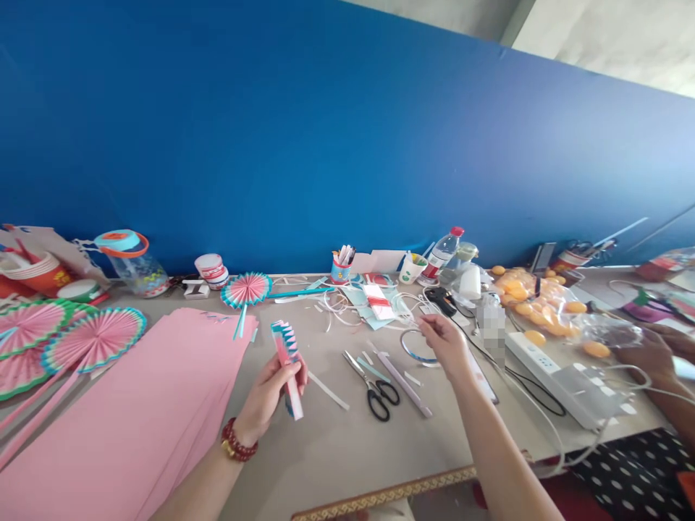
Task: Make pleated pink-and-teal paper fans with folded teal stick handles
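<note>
At the far left, pleated pink fans [92,336] are lying on the table [337,456], with a jar [130,260] standing behind them against the blue wall. A stack of pink paper [135,405] is spread beside the fans, reaching to the near edge. 1 smaller fan [246,288] is lying just past the stack's far corner.

A pleat [287,362] of pink and teal paper is being held upright above the table by the left hand [268,394], just right of the stack. It is being clamped between the fingers and thumb near its lower end. A red bead bracelet is being worn on that wrist.

Scissors [374,387] are lying shut on the table between the 2 hands. The right hand [445,340] is being held over a tape ring [418,351], thumb and forefinger pressed together. What is being pinched cannot be told.

Behind it, a bottle [441,253] is standing near the wall. Further right, a bag of orange balls [537,304] is lying beside a power strip [554,369]. At the right edge, another person's hand [649,354] is resting on the table.
</note>
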